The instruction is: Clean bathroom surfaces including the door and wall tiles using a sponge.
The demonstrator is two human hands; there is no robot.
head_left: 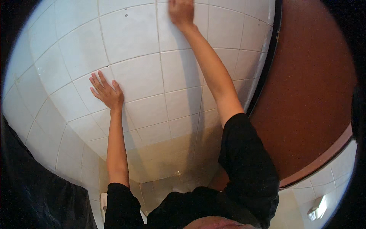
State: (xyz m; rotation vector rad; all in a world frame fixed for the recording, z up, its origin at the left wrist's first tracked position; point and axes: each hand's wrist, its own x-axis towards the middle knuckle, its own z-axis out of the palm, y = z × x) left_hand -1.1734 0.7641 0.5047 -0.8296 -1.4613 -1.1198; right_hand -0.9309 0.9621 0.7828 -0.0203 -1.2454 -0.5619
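My left hand rests on the white tiled wall in front of me, its fingers spread over the tiles and nothing visible in them. Higher up and to the right, my right hand is at the same wall, at the end of a raised arm. The picture's upper edge cuts off its fingers, so what they do or hold is hidden. Shadows of the arms fall down the tiles.
A large reddish-brown door panel with a black edge strip stands on the right. Dark cloth hangs at the lower left. A shiny wall fixture is at the lower right. The tiled floor shows below.
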